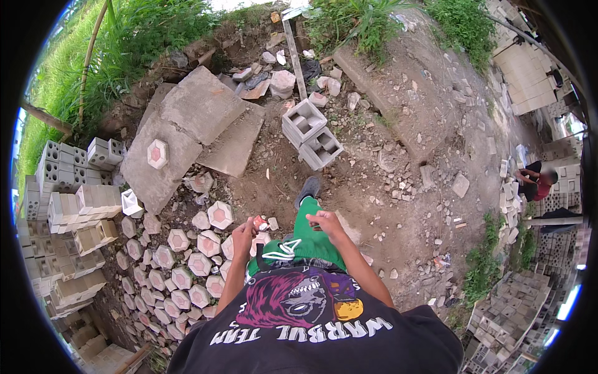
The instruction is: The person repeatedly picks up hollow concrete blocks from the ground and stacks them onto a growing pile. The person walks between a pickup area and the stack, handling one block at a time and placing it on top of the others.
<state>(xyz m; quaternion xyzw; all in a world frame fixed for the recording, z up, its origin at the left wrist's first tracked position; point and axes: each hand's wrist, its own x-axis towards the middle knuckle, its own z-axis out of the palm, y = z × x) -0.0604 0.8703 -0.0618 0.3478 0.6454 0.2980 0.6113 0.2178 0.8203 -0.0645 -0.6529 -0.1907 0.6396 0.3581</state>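
Note:
My left hand (242,237) is closed on a small red-and-white object (260,222), held in front of my waist; its exact kind is too small to make out. Level with it, my right hand (329,224) is curled shut, and whatever may be between its fingers is hidden. Below the hands are my green shorts (306,234) with a white drawstring, and one dark shoe (308,188) is stepping on the dirt. Hexagonal concrete pavers with reddish centres (220,215) lie on the ground beside my left hand.
Two hollow concrete blocks (321,148) stand ahead, by an upright post (294,59). Broken slabs (202,106) lie at the far left, one bearing a hexagonal paver (157,154). Stacked blocks (93,199) line the left. Rubble (398,168) and a seated person (537,181) are on the right.

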